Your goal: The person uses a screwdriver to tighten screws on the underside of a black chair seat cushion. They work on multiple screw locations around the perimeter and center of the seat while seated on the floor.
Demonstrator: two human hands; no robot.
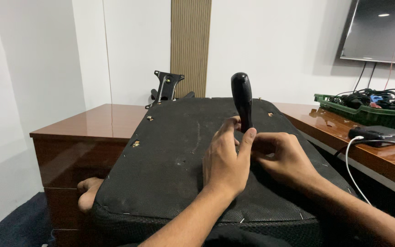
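An upturned black chair seat (170,160) lies in front of me, its fabric underside up, with small brass screw inserts (136,143) along its left side. A screwdriver with a black handle (242,98) stands upright on the seat. My left hand (227,160) wraps its fingers around the lower handle. Just to the right, my right hand (282,155) rests on the seat, fingers curled near the tool's tip, which is hidden. Whether the right hand holds anything is unclear.
A glossy brown desk (101,123) runs behind the seat. A black metal bracket (166,87) stands at its back. A green tray of cables (366,107), a white cable (350,160) and a wall screen (380,29) are at right. A bare foot (88,192) shows lower left.
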